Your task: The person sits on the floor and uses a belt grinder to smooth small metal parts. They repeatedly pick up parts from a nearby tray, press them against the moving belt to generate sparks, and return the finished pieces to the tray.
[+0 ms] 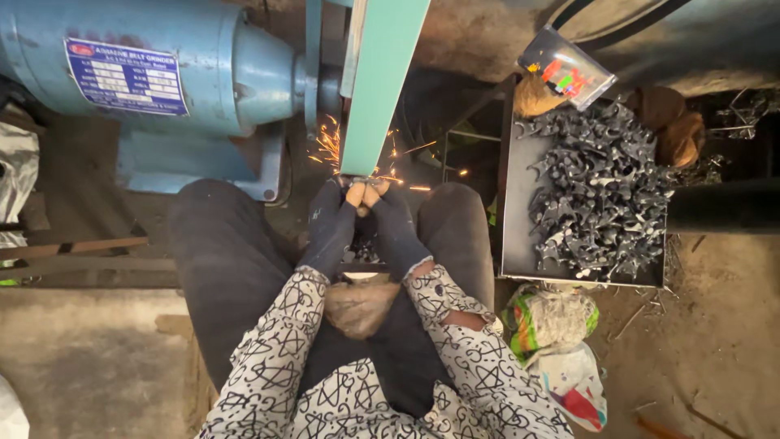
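Head-camera view looks straight down on a seated person whose left hand (335, 221) and right hand (392, 218), both in dark fingerless gloves, meet at the bare fingertips and pinch a small metal piece (366, 180) between them. The piece is mostly hidden by the fingers, so its shape cannot be told, but it sits pressed against the lower end of the green grinding belt (380, 81), directly ahead of the grip. Orange sparks (329, 150) spray out to both sides of the contact point, which suggests the two-handed pinch is there to steady so small a part against the moving belt. The blue motor housing (162, 61) lies ahead and to the left of the grip, driving the belt. Just to the right of the grip, within an arm's reach, stands a dark metal tray (513, 244) heaped with grey forged pieces (597, 191), seemingly placed there for easy picking. A small clear packet with coloured contents (566, 73) rests at the tray's far corner, and crumpled printed bags (556, 341) lie on the ground behind the tray.
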The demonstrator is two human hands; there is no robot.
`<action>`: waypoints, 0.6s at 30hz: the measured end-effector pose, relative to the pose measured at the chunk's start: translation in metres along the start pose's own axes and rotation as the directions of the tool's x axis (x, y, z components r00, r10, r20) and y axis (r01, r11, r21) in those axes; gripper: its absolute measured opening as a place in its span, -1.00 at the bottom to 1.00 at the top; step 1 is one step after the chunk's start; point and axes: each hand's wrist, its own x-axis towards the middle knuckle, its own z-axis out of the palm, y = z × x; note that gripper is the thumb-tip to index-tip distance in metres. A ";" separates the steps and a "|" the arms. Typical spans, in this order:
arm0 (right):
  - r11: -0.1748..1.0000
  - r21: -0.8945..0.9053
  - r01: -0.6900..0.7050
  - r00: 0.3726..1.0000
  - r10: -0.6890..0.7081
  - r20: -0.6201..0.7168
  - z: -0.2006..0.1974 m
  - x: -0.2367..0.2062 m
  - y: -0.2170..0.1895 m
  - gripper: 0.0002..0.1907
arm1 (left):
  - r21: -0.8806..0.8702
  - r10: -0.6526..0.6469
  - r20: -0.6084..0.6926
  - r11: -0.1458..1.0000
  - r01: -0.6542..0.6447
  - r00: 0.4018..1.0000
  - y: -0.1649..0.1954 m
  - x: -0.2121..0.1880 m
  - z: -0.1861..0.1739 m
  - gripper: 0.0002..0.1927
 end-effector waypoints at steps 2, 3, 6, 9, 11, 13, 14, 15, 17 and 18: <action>0.949 -0.281 0.143 0.976 -0.182 -0.119 0.004 0.000 0.010 -0.82 | 0.083 0.072 -0.036 0.994 -0.068 0.997 -0.004 0.000 0.000 -0.71; 0.929 -0.337 0.155 0.967 -0.213 -0.142 0.007 0.001 0.016 -0.82 | 0.128 0.109 -0.055 0.987 -0.101 0.992 -0.006 0.000 -0.001 -0.71; 0.857 -0.490 0.159 0.941 -0.282 -0.189 0.021 0.003 0.029 -0.83 | 0.172 0.126 -0.142 0.980 -0.100 0.982 -0.009 -0.002 -0.009 -0.67; 0.815 -0.560 0.149 0.962 -0.249 -0.107 0.025 0.009 0.021 -0.83 | 0.116 0.041 -0.208 0.993 -0.017 0.977 -0.008 -0.007 -0.015 -0.65; 0.844 -0.535 0.047 0.996 -0.077 -0.034 0.018 0.011 0.005 -0.82 | -0.131 -0.014 -0.152 0.991 -0.006 0.988 -0.003 -0.012 -0.017 -0.64; 0.676 -0.724 0.140 0.989 -0.134 0.067 0.007 0.006 -0.013 -0.77 | -0.132 -0.046 -0.116 0.991 0.030 0.992 0.004 -0.020 -0.016 -0.64; 0.574 -0.792 0.209 0.976 -0.173 0.133 0.002 0.003 -0.019 -0.72 | 0.002 -0.025 -0.105 1.000 0.025 0.994 0.009 -0.022 -0.016 -0.66; 0.615 -0.751 0.241 0.970 -0.142 0.195 -0.003 -0.002 -0.024 -0.61 | 0.132 -0.009 -0.094 0.991 0.022 0.996 0.014 -0.023 -0.016 -0.68; 0.705 -0.657 0.267 0.944 -0.054 0.325 -0.008 -0.013 -0.027 -0.37 | 0.120 -0.153 -0.020 0.981 0.154 0.988 0.023 -0.027 -0.018 -0.69; 0.804 -0.561 0.195 0.953 -0.021 0.301 -0.009 -0.016 -0.026 -0.41 | 0.118 -0.231 0.021 0.967 0.227 0.973 0.026 -0.029 -0.017 -0.69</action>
